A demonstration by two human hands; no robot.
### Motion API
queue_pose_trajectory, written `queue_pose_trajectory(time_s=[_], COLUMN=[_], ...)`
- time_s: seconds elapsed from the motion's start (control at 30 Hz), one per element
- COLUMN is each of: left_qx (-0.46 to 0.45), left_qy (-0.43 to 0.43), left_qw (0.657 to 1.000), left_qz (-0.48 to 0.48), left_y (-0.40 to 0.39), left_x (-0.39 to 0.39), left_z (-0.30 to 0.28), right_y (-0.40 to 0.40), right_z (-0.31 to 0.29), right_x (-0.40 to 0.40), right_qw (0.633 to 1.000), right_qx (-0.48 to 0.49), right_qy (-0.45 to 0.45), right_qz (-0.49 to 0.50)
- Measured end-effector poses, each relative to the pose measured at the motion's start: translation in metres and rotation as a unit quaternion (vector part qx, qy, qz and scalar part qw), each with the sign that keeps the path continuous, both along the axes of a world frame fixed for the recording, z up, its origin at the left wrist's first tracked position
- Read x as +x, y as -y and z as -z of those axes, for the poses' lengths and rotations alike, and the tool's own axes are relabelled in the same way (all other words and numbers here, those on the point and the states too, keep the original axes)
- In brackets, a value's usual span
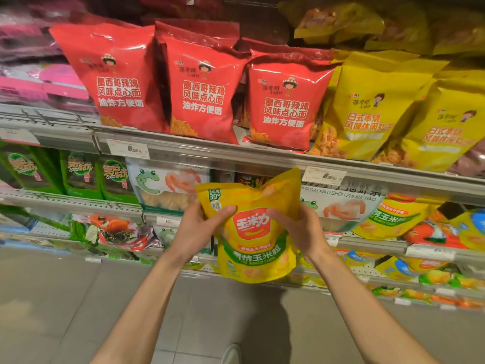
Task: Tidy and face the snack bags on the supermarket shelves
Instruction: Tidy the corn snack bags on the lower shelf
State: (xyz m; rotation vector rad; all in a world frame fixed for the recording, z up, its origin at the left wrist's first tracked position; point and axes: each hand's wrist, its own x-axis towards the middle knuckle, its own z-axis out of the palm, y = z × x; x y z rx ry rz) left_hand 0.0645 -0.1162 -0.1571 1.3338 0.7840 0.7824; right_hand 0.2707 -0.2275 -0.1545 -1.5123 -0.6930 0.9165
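Both hands, left hand (202, 227) at 9 o'clock and right hand (299, 227) at 3, grip a yellow corn-snack bag (256, 248) (upright, label facing out); red bags (202, 85) shelved at 12

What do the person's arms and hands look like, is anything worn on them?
Both forearms are bare along all that shows, with no sleeve in view. The left hand and the right hand wear no gloves, and no watch, bracelet or ring shows on either wrist or on the visible fingers. No markings show on them.
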Motion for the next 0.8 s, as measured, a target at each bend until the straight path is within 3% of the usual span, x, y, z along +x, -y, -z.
queue_pose_trajectory(time_s=[0.27, 0.33, 0.5, 0.63, 0.7, 0.8], left_qx=[-0.074, -0.083, -0.073, -0.061, -0.050, -0.044], left_qy=[-0.071, -0.077, -0.085, -0.104, -0.113, -0.130], left_qw=[0.993, 0.993, 0.994, 0.992, 0.991, 0.987], left_qz=[0.050, 0.045, 0.010, -0.034, -0.056, -0.080], left_y=[0.055, 0.067, 0.088, 0.097, 0.100, 0.104], left_x=[0.052, 0.064, 0.086, 0.086, 0.081, 0.070], left_z=[0.033, 0.038, 0.041, 0.036, 0.035, 0.033], right_y=[0.050, 0.062, 0.090, 0.108, 0.110, 0.101], right_z=[0.013, 0.016, 0.019, 0.037, 0.047, 0.045], right_x=[0.045, 0.059, 0.097, 0.145, 0.162, 0.169], right_qw=[0.996, 0.997, 0.995, 0.973, 0.963, 0.981], right_qx=[0.029, 0.024, 0.002, 0.021, 0.039, 0.061], right_qy=[-0.071, -0.049, 0.102, 0.158, 0.165, 0.104], right_qz=[0.055, 0.048, -0.004, 0.169, 0.210, 0.151])
